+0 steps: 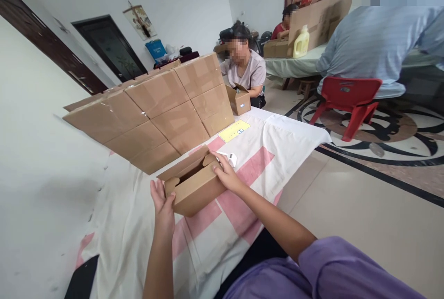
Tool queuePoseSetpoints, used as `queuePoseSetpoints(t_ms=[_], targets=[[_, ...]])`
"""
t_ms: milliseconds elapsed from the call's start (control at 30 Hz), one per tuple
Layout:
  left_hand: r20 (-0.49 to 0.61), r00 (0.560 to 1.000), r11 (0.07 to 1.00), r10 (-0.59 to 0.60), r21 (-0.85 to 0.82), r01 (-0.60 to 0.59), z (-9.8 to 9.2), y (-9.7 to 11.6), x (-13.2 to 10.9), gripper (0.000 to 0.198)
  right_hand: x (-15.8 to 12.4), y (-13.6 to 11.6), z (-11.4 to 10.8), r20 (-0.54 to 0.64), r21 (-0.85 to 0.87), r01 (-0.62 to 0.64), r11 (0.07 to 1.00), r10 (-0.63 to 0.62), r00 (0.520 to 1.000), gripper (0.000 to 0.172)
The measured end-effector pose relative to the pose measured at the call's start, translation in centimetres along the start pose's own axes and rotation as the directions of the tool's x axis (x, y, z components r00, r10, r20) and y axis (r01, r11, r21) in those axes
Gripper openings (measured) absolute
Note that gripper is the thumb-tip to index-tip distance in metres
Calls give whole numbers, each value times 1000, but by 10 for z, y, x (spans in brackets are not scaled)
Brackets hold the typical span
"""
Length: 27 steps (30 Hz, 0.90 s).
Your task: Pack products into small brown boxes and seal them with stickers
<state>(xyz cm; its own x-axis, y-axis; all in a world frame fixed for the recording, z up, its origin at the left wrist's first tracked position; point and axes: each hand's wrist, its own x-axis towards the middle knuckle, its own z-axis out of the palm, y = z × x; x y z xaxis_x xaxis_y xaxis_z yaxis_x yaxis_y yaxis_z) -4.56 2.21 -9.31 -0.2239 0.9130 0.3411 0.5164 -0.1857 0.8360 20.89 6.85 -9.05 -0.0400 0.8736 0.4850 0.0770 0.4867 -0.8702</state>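
Observation:
A brown cardboard box [203, 189] sits between my two hands over the cloth-covered table, its long lid raised at the back and its small side flaps folded partly inward. My left hand [163, 199] grips the box's left end, thumb on the near edge. At the right end, my right hand [225, 170] holds the corner, with the thumb on top and the fingers behind the flap. The inside of the box is dark, so its contents cannot be made out. Just behind my right hand lies a small white object [232, 159], partly hidden.
Stacked cardboard boxes [166, 104] form a wall along the table's far side. Beyond them a person [248, 65] handles another open box [239, 102]. A yellow sheet [234, 131] lies on the cloth [277, 134]. On the right, someone sits on a red chair [350, 93].

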Motion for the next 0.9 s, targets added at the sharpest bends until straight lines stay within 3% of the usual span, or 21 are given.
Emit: queuePoseSetpoints(t_ms=[100, 200, 267, 367, 500, 633, 733, 800, 900], targets=[[-30, 996, 995, 82, 56, -80, -3, -3, 7, 83, 0, -2, 0, -1, 1, 22, 1000, -22, 1000, 64], [-33, 991, 982, 133, 141, -127, -7, 5, 8, 55, -1, -2, 1, -14, -5, 34, 999, -34, 999, 60], [-20, 985, 962, 174, 216, -165, -10, 14, 6, 35, -1, 0, 2, -29, -18, 69, 997, -70, 997, 51], [9, 976, 917, 216, 342, -206, -13, 31, 1, 28, 1, 6, 3, -57, -56, 123, 991, -126, 990, 35], [139, 941, 723, 308, 609, -326, -8, 53, -11, 33, 10, 15, 1, -51, -70, 153, 986, -156, 986, 31], [254, 893, 499, 371, 757, -422, 10, 68, -24, 49, 19, 18, -2, -27, -48, 183, 982, -184, 983, 31], [279, 906, 334, 317, 862, -382, 26, 80, -30, 71, 27, 18, -11, 63, 2, 191, 982, -191, 980, 28], [266, 930, 241, 254, 914, -327, 34, 87, -29, 72, 37, 18, -23, 171, 61, 157, 986, -165, 971, 29], [244, 954, 179, 172, 945, -274, 38, 93, -25, 67, 60, 21, -50, 197, -30, -9, 999, 15, 980, 33]])
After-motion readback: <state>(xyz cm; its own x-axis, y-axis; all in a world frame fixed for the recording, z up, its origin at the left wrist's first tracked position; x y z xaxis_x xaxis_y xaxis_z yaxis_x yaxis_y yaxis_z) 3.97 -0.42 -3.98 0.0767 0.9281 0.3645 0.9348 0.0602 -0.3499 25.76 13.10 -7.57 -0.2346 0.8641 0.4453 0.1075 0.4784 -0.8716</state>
